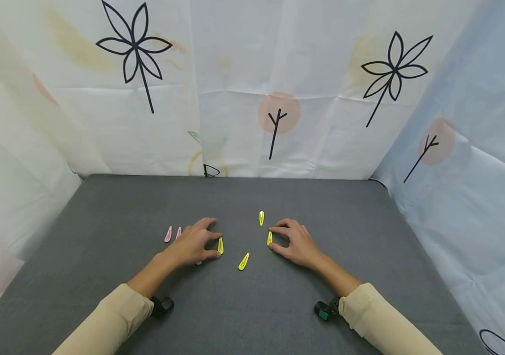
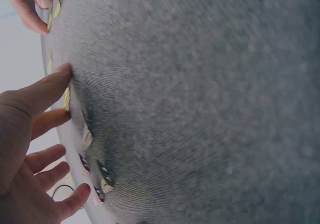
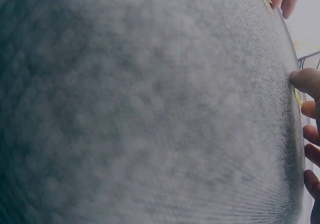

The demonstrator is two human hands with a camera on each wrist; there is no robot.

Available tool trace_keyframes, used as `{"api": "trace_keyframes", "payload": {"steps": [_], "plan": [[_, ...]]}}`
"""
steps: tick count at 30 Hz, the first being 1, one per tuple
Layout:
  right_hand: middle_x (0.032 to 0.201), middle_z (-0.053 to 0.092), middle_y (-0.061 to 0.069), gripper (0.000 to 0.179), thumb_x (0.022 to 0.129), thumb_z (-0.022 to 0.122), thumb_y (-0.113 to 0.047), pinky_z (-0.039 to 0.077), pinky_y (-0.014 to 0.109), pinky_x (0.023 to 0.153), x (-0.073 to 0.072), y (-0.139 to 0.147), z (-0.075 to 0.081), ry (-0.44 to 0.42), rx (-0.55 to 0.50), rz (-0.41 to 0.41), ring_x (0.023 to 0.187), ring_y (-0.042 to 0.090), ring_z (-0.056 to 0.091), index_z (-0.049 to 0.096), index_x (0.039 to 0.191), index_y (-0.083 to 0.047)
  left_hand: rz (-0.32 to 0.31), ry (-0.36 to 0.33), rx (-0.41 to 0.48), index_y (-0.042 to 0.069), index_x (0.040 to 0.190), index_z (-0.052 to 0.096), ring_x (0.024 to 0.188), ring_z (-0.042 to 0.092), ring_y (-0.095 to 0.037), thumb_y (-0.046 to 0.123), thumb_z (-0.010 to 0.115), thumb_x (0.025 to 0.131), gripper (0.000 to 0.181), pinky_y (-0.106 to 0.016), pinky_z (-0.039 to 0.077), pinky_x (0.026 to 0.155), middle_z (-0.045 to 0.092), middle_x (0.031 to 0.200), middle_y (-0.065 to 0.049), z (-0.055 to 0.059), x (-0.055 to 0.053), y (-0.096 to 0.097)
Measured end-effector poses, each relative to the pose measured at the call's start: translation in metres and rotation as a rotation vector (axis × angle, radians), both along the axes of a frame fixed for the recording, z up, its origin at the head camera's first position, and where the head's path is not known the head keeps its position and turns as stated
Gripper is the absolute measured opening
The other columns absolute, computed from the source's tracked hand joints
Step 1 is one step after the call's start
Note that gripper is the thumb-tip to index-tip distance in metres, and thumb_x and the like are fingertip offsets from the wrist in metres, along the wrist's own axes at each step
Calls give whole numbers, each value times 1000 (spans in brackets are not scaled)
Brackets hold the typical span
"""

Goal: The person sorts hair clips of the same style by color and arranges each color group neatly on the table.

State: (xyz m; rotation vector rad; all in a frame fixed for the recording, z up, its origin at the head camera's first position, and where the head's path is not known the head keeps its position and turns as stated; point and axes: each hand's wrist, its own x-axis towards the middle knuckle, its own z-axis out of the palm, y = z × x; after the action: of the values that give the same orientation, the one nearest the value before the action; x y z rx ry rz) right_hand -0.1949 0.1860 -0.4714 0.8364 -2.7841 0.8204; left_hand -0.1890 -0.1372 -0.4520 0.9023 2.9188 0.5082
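Observation:
Near the middle of the table, my left hand (image 1: 192,245) holds a yellow snap hair clip (image 1: 220,245) by its ends between thumb and index finger; the other fingers are spread. My right hand (image 1: 297,242) pinches another yellow hair clip (image 1: 269,238) the same way, low over the cloth. Between the hands lie two more yellow clips, one farther back (image 1: 261,218) and one nearer (image 1: 244,261). Left of my left hand are two pink hair clips (image 1: 168,233), one partly covered by it. A pale clip (image 1: 199,263) shows just under that hand, mostly hidden.
Dark grey cloth covers the table (image 1: 252,315). A white printed curtain (image 1: 234,98) hangs behind it, with more fabric at both sides. Each wrist wears a black strapped device, one on the left (image 1: 162,306) and one on the right (image 1: 326,309).

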Motion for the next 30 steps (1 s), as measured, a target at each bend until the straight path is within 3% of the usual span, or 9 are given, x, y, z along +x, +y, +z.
{"api": "trace_keyframes", "payload": {"steps": [3,8,30], "plan": [[121,61,9,40,87,77,-31,40,54,93,0,-1,1,-3,1,0,119,30,53,72,122,-11,-30,-44,-2,7,122,72,137,42,-39,35,84,80,52,-70,37,98,46,146,-22,2,3,-1],[121,62,9,40,87,77,-30,40,54,92,1,-1,1,0,-2,4,118,30,53,72,122,-10,-29,-87,1,8,123,72,138,40,-40,33,85,80,52,-73,32,100,45,148,-22,5,8,-1],[121,62,8,41,87,77,-31,40,53,93,0,-1,-2,14,-6,-2,119,29,53,72,122,-11,-77,-49,12,4,123,70,137,42,-41,35,84,80,54,-63,39,101,46,146,-24,3,16,-5]]}}
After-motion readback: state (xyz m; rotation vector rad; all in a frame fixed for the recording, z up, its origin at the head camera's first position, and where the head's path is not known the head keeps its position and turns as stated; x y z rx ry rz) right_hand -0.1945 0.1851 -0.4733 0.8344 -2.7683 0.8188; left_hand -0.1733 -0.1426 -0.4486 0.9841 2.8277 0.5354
